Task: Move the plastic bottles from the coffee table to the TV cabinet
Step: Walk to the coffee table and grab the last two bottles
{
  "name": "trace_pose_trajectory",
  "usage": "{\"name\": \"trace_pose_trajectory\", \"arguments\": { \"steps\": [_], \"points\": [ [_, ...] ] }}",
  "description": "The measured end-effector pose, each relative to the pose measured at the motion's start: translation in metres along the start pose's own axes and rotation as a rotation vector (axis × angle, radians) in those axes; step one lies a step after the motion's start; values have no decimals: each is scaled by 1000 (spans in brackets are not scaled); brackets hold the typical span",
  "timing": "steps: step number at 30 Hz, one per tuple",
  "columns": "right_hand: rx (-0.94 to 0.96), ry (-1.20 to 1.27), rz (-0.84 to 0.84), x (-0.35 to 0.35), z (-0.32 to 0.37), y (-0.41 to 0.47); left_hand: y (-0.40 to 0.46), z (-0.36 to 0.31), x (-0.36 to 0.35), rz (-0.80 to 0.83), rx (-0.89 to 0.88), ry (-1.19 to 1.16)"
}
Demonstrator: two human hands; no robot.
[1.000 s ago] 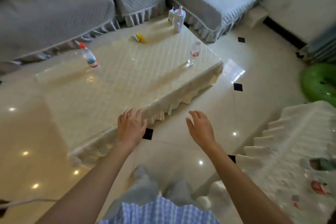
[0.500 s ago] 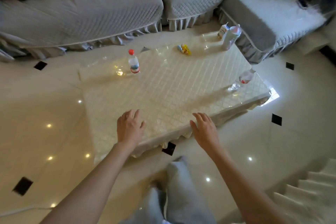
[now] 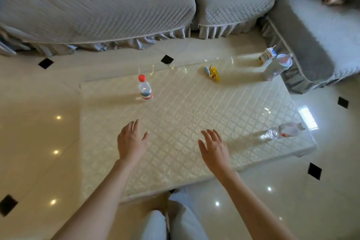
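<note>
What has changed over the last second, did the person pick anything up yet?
Nothing picked up. The person stepped up to the coffee table, and the left hand and right hand, both open and empty, moved out over its top. The red-capped bottle and clear bottle stayed put, untouched.

Both arms outstretched; left hand (image 3: 131, 141) and right hand (image 3: 214, 148) empty, palms down, fingers spread.

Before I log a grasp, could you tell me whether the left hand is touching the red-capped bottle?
Apart. The head view shows the left hand open above the coffee table, with bare cloth between its fingertips and the red-capped bottle.
</note>
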State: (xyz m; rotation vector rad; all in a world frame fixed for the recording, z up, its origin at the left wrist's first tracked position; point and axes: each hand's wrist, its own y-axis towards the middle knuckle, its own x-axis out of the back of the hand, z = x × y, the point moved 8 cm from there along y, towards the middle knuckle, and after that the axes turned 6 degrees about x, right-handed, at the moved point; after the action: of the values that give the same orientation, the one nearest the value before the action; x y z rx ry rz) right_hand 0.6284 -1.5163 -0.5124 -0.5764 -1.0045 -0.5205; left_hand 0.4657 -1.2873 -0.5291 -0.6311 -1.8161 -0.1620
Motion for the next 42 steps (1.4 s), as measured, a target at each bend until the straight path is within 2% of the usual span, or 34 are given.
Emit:
{"name": "trace_pose_trajectory", "arguments": {
  "steps": [12, 26, 30, 34, 38, 42],
  "points": [
    [-1, -42, -15, -39, -27, 103, 154, 11, -56, -36, 109, -204],
    [-201, -93, -11, -69, -94, 111, 263, 14, -126, -42, 77, -541],
    [-276, -74, -74, -60, -123, 102, 274, -1, -126, -118, 81, -554],
    [-349, -36, -154, -52, -159, 86, 271, -26, -127, -180, -13, -417],
    [-416, -6, -195, -43, -201, 65, 252, -61, -142, -157, -160, -326],
    [-534, 16, -257, -25, -250, 40, 216, -108, -165, -72, -206, -340]
  ]
}}
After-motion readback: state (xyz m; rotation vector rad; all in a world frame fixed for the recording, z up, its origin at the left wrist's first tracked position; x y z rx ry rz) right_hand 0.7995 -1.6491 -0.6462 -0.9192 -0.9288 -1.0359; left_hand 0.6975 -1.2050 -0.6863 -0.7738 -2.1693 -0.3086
